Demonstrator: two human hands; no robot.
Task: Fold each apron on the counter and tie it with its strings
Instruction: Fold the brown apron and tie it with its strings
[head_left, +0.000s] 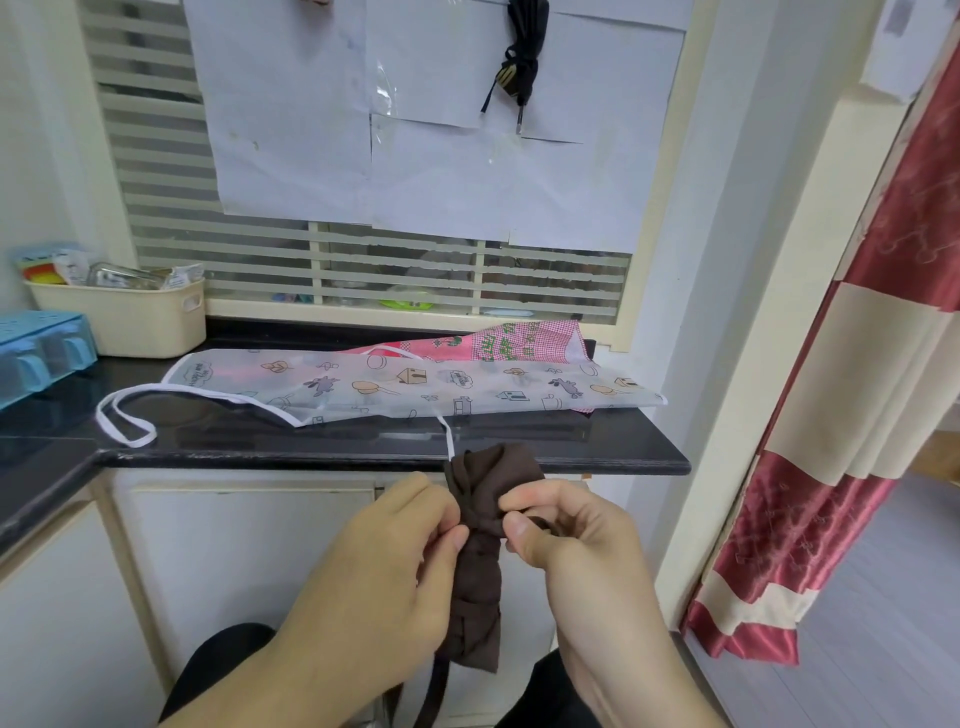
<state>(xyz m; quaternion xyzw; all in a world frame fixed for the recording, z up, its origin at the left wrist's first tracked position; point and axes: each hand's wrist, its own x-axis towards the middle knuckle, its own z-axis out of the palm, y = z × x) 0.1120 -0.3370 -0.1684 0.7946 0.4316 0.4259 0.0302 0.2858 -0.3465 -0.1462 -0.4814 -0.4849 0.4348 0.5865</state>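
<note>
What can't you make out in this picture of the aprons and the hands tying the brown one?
Head view only:
- Knot on the brown apron: hidden by the left hand and right hand.
- Brown strings' ends: cut off by the bottom edge.
- Pink checked apron: mostly hidden under the printed apron.
- Cream basket contents: too small to identify.
- Things behind the window slats: blurred.
</note>
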